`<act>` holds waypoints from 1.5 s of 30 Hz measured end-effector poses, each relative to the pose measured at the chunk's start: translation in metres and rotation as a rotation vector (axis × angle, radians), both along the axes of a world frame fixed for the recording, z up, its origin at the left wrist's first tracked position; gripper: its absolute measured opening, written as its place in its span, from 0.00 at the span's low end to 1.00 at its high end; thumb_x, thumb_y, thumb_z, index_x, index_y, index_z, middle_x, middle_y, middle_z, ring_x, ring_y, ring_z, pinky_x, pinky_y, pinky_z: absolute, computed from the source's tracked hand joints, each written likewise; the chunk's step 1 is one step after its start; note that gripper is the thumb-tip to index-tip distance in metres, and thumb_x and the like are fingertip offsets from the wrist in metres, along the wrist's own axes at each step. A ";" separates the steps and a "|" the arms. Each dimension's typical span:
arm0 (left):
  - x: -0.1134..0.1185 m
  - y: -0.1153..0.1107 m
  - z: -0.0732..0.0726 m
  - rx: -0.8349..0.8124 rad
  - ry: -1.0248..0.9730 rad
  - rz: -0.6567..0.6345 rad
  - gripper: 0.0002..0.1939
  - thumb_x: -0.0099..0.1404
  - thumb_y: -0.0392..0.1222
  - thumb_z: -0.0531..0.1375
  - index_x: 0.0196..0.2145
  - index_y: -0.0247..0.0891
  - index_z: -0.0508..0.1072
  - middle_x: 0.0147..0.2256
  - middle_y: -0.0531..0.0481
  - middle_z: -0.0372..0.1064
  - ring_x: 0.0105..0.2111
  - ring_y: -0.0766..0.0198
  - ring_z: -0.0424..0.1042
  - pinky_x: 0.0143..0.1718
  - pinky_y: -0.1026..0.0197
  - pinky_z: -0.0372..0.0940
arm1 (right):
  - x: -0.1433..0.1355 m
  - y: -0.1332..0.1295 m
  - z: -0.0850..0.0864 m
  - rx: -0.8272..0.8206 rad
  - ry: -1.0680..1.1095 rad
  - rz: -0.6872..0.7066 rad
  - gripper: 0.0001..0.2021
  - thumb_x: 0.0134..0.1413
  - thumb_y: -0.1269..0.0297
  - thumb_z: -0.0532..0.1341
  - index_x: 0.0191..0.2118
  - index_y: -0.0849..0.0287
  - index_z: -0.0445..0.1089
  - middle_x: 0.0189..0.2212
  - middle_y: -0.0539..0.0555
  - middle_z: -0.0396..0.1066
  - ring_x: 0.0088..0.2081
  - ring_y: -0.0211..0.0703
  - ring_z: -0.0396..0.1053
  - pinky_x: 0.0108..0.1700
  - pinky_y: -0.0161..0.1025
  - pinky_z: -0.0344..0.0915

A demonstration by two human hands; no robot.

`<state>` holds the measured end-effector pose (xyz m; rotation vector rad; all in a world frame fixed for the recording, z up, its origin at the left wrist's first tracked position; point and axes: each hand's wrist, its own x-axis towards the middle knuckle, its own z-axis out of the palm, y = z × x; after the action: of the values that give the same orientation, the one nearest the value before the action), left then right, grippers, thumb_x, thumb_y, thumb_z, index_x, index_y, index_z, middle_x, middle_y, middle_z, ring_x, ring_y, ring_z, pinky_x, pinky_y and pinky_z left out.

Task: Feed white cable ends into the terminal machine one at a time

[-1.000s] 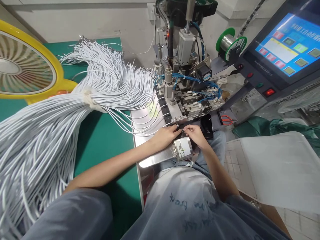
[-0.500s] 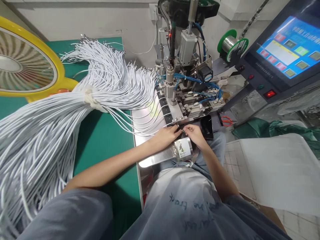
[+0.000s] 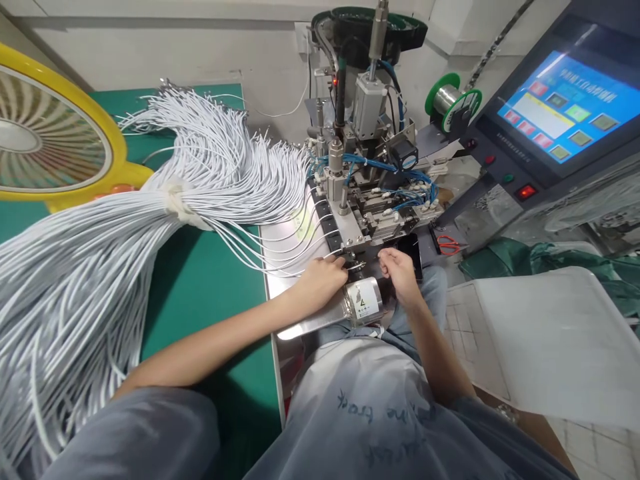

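My left hand (image 3: pixel 324 280) is closed on a white cable at the front edge of the machine (image 3: pixel 350 227), and the cable's tip sticks out to the right of the fingers. My right hand (image 3: pixel 397 268) is apart from it, fingers curled together, to the right of the cable tip; what it holds, if anything, is too small to tell. Below and between the hands is a metal cylinder with a white label (image 3: pixel 364 300). White cables (image 3: pixel 280 177) run from a tied bundle (image 3: pixel 177 203) into the black rack on the machine's left side.
A yellow fan (image 3: pixel 117 133) stands at the left on the green table (image 3: pixel 200 287). To the right are a solder spool (image 3: pixel 447 100), a lit screen (image 3: pixel 565 107), red-handled scissors (image 3: pixel 449 245) and a white bin (image 3: pixel 550 333).
My right hand has moved right, away from my left hand, leaving the cable tip in view. My left hand has shifted slightly left and down. The whole view has shifted a little.
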<state>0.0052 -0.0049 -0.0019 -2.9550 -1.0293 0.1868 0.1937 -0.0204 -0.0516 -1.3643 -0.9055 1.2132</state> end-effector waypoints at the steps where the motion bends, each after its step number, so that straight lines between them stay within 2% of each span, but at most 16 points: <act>1: 0.000 0.000 0.000 -0.006 0.003 0.005 0.08 0.59 0.26 0.53 0.28 0.31 0.71 0.31 0.42 0.68 0.31 0.57 0.69 0.26 0.60 0.60 | 0.001 -0.005 0.009 0.000 0.116 0.004 0.11 0.42 0.56 0.61 0.28 0.59 0.66 0.18 0.45 0.55 0.20 0.32 0.51 0.21 0.33 0.46; 4: -0.001 -0.001 0.000 -0.027 0.020 0.026 0.09 0.59 0.26 0.53 0.29 0.31 0.72 0.33 0.42 0.68 0.31 0.58 0.69 0.26 0.61 0.60 | 0.000 -0.022 0.038 0.011 0.358 0.029 0.11 0.44 0.58 0.61 0.33 0.60 0.69 0.20 0.45 0.55 0.19 0.30 0.49 0.19 0.32 0.44; 7: -0.001 -0.001 -0.001 -0.044 0.020 0.042 0.08 0.59 0.26 0.53 0.29 0.31 0.71 0.31 0.43 0.68 0.29 0.58 0.70 0.25 0.61 0.60 | -0.006 -0.033 0.058 0.005 0.441 0.026 0.10 0.44 0.60 0.61 0.32 0.60 0.70 0.18 0.43 0.52 0.17 0.28 0.44 0.18 0.31 0.42; 10: -0.001 -0.001 -0.001 -0.055 0.015 0.062 0.08 0.58 0.27 0.52 0.29 0.31 0.71 0.29 0.43 0.68 0.27 0.58 0.71 0.25 0.61 0.60 | -0.012 -0.037 0.065 0.008 0.485 0.022 0.08 0.42 0.62 0.63 0.30 0.59 0.69 0.17 0.42 0.49 0.17 0.28 0.42 0.18 0.30 0.41; 13: 0.000 -0.001 0.001 -0.055 0.036 0.065 0.09 0.59 0.27 0.52 0.29 0.31 0.71 0.29 0.44 0.69 0.27 0.56 0.72 0.24 0.60 0.60 | -0.016 -0.039 0.065 0.017 0.489 0.028 0.06 0.41 0.64 0.64 0.27 0.59 0.68 0.15 0.40 0.45 0.17 0.27 0.41 0.18 0.29 0.42; 15: 0.001 -0.001 0.002 -0.058 0.045 0.064 0.08 0.59 0.28 0.52 0.29 0.31 0.71 0.28 0.44 0.69 0.26 0.55 0.72 0.24 0.60 0.60 | -0.017 -0.039 0.064 0.023 0.469 0.025 0.06 0.40 0.64 0.64 0.27 0.59 0.68 0.15 0.40 0.46 0.17 0.27 0.41 0.19 0.30 0.42; 20: 0.001 -0.001 0.001 -0.066 0.025 0.081 0.08 0.59 0.28 0.52 0.28 0.32 0.70 0.27 0.43 0.70 0.25 0.56 0.72 0.24 0.61 0.60 | -0.018 -0.036 0.051 0.047 0.294 -0.024 0.07 0.39 0.62 0.64 0.26 0.59 0.66 0.17 0.43 0.52 0.18 0.27 0.41 0.19 0.32 0.41; 25: -0.001 -0.001 0.000 -0.044 0.008 0.074 0.08 0.59 0.29 0.51 0.28 0.32 0.70 0.26 0.44 0.70 0.25 0.55 0.72 0.22 0.60 0.59 | -0.010 -0.016 0.009 0.085 -0.038 -0.187 0.11 0.44 0.56 0.61 0.29 0.59 0.67 0.20 0.47 0.57 0.20 0.31 0.49 0.21 0.33 0.46; 28: -0.002 -0.001 -0.001 -0.050 -0.003 0.078 0.08 0.60 0.30 0.52 0.28 0.32 0.70 0.26 0.44 0.70 0.25 0.55 0.72 0.22 0.60 0.59 | -0.003 -0.003 -0.016 0.052 -0.149 -0.102 0.12 0.44 0.54 0.60 0.29 0.59 0.67 0.20 0.48 0.60 0.22 0.35 0.55 0.22 0.34 0.50; 31: -0.002 -0.002 -0.003 -0.056 -0.021 0.084 0.09 0.60 0.30 0.51 0.28 0.32 0.70 0.25 0.42 0.70 0.25 0.55 0.72 0.23 0.60 0.60 | -0.002 0.005 -0.030 0.030 -0.226 0.062 0.13 0.47 0.53 0.58 0.24 0.58 0.65 0.18 0.47 0.59 0.22 0.36 0.55 0.23 0.34 0.52; 35: -0.003 -0.002 -0.005 -0.067 -0.050 0.092 0.09 0.60 0.30 0.51 0.28 0.31 0.71 0.24 0.41 0.70 0.24 0.56 0.72 0.24 0.60 0.61 | -0.008 0.010 -0.034 0.046 -0.264 0.241 0.17 0.49 0.52 0.55 0.18 0.56 0.56 0.16 0.45 0.52 0.21 0.35 0.51 0.24 0.34 0.50; 38: -0.003 -0.002 -0.004 -0.063 -0.033 0.090 0.09 0.60 0.30 0.51 0.28 0.31 0.71 0.24 0.41 0.70 0.24 0.55 0.72 0.24 0.60 0.61 | -0.010 0.012 -0.033 0.066 -0.299 0.263 0.16 0.49 0.53 0.53 0.18 0.56 0.54 0.16 0.45 0.50 0.22 0.35 0.50 0.25 0.34 0.49; 40: -0.004 -0.002 -0.005 -0.055 -0.023 0.088 0.09 0.60 0.30 0.51 0.29 0.32 0.71 0.24 0.41 0.70 0.25 0.54 0.72 0.24 0.59 0.61 | -0.007 0.012 -0.032 0.080 -0.363 0.195 0.16 0.49 0.54 0.53 0.18 0.56 0.55 0.17 0.45 0.51 0.23 0.35 0.51 0.26 0.35 0.50; 43: -0.006 -0.002 -0.008 -0.035 -0.016 0.084 0.10 0.60 0.31 0.51 0.31 0.31 0.72 0.25 0.41 0.71 0.25 0.53 0.73 0.23 0.59 0.61 | -0.002 0.005 -0.028 0.126 -0.422 -0.008 0.15 0.50 0.55 0.53 0.19 0.56 0.54 0.17 0.45 0.51 0.23 0.36 0.50 0.27 0.35 0.50; 45: -0.008 -0.002 -0.012 0.008 -0.009 0.115 0.12 0.61 0.30 0.50 0.38 0.29 0.72 0.25 0.41 0.71 0.25 0.54 0.72 0.23 0.59 0.60 | -0.004 -0.006 -0.022 0.176 -0.401 -0.125 0.15 0.53 0.56 0.52 0.20 0.56 0.55 0.18 0.45 0.50 0.22 0.36 0.50 0.26 0.35 0.50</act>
<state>-0.0028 -0.0064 -0.0139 -2.8941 -1.1991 0.1693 0.1900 -0.0266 -0.0735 -1.5216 -1.1571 0.7561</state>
